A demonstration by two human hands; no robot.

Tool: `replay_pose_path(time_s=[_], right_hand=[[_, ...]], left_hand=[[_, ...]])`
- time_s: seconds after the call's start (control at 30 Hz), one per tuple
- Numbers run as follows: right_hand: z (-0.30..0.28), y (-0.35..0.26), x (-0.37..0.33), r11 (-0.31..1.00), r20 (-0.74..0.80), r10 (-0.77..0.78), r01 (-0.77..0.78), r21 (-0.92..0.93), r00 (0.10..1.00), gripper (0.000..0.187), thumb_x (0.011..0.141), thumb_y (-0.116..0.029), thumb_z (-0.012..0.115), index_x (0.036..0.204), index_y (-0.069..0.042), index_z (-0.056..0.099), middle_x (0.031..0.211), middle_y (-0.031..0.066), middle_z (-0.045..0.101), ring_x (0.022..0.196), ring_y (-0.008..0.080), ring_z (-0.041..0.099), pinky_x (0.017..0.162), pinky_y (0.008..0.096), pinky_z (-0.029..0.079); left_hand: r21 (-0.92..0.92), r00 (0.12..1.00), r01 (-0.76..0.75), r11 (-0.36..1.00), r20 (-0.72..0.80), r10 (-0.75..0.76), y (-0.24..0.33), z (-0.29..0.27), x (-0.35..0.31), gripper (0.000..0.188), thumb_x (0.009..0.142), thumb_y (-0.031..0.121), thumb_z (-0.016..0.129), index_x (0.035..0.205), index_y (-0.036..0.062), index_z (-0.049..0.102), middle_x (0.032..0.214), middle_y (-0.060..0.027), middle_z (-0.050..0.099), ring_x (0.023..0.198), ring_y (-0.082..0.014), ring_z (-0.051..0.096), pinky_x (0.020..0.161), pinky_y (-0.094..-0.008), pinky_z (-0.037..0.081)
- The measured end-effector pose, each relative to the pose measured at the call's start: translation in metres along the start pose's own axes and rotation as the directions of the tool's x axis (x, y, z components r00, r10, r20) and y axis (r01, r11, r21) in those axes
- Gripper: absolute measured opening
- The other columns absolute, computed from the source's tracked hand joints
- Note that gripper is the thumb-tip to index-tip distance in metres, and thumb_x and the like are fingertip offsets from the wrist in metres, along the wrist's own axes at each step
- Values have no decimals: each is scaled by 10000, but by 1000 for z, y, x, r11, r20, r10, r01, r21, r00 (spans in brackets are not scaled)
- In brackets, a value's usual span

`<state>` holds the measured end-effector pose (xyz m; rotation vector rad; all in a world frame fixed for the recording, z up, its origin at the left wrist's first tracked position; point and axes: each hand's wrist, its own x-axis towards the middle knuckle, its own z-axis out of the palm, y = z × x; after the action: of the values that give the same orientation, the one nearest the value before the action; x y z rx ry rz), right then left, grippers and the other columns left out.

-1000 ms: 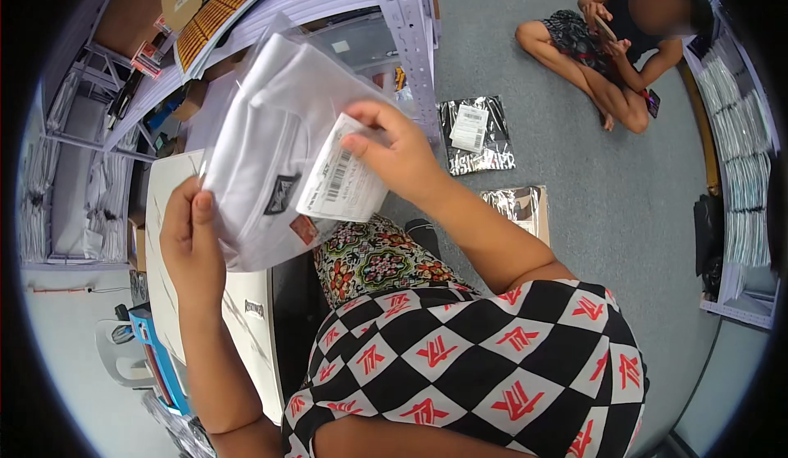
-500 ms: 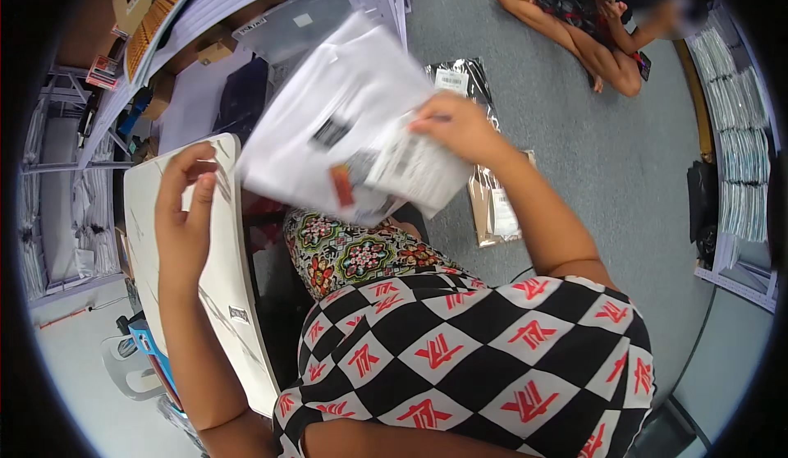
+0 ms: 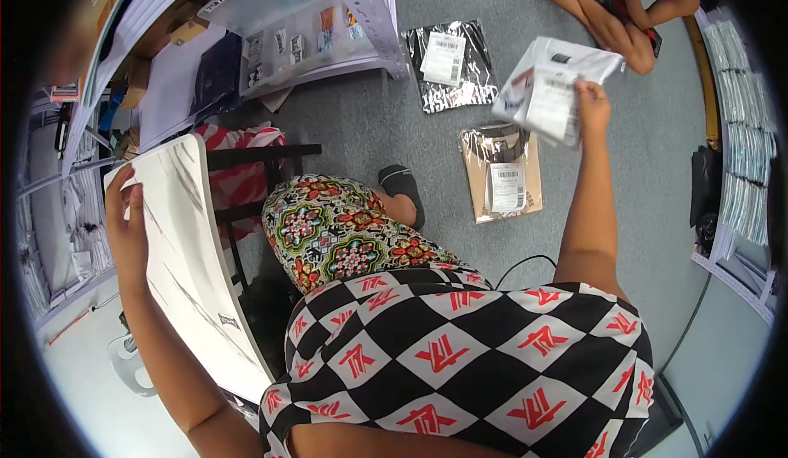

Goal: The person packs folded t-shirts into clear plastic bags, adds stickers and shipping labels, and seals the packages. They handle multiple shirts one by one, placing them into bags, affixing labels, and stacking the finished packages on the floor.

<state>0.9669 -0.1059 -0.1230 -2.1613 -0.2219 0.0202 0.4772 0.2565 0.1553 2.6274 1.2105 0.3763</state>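
Observation:
My right hand grips a white plastic mailer bag by its lower right side, with a white shipping label facing up. It is held out over the floor at the right. Left of and below it lie a black packaged garment and a brown packaged item, each in clear wrap with a white label. My left hand is at the far left side of a white marbled tabletop. Its fingers are spread and hold nothing; whether they press on the top I cannot tell.
A clear plastic bin with small packs sits on a purple shelf at the upper left. Another person sits on the floor at the upper right. Stacked packets fill a rack at the right. A red-and-white cloth lies by the table.
The white mailer bag has swung from in front of me out to the right, above the floor, in my right hand. My left hand has shifted left and lower. My view has turned slightly.

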Motion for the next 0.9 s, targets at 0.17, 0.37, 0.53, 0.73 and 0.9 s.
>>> replay_pose_path(time_s=[0.17,0.37,0.53,0.73,0.9], right_hand=[[-7,106,69,977,-26,193,-194,-89,981,279,696,-252,602,843,-16,580,784,118,601,736,215,570,658,309,430],[23,228,53,929,-98,334,-345,-131,937,324,707,-168,595,987,-24,519,770,107,583,655,188,546,558,294,426],[65,150,16,719,30,666,-652,239,745,508,745,-103,552,1194,-79,315,874,128,547,687,187,559,539,291,465],[73,199,18,525,55,786,-712,466,615,485,764,-108,507,1187,-91,269,1006,135,481,827,262,536,600,394,471],[91,252,-54,651,245,758,-682,-332,604,632,697,-275,603,1219,-91,297,1149,159,414,1043,355,413,843,500,329]], left_hand=[[77,996,90,993,-13,-89,-32,-26,5,311,845,183,446,1130,60,434,1112,-84,464,920,-165,483,842,-286,350],[107,991,131,986,-18,-130,-74,-61,32,324,860,193,422,1158,66,412,1136,-94,440,1003,-180,456,861,-271,331],[238,992,127,963,-11,-128,-101,-94,23,342,867,210,403,1178,70,390,1168,-101,419,1033,-199,444,881,-286,333],[259,969,236,937,8,-246,-119,-116,14,356,873,235,381,1191,76,379,1189,-113,396,1023,-224,453,873,-296,361],[324,957,269,907,18,-290,-133,-119,-2,367,870,250,385,1201,93,366,1179,-132,401,1001,-230,466,855,-309,377]])
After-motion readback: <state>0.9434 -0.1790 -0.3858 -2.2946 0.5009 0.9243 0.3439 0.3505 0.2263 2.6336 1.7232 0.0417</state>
